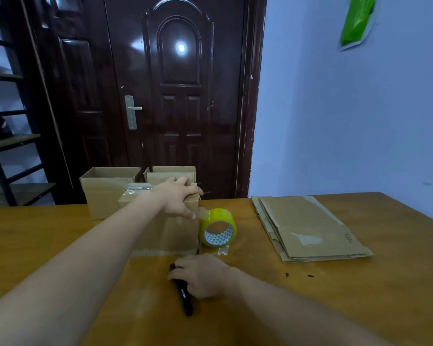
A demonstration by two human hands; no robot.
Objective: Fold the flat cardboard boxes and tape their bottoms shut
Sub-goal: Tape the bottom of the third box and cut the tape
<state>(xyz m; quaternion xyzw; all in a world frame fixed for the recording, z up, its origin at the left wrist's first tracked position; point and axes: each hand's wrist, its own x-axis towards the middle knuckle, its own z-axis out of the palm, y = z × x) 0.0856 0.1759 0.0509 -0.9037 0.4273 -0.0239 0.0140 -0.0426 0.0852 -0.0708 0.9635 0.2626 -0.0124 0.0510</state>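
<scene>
Head view: left hand (179, 198) grips the box (170, 231); right hand (200, 275) clasps a black cutter (184, 295).
Risk: box tipping onto the tape roll (218, 227) (it sits just beside).

The brown wooden tabletop (360, 295) carries folded brown cardboard boxes (105, 196) at its far edge, a yellow tape roll (218, 227) mid-table, a black cutter (184, 295) nearer, and flat cardboard sheets (308, 226) toward the right edge.
</scene>
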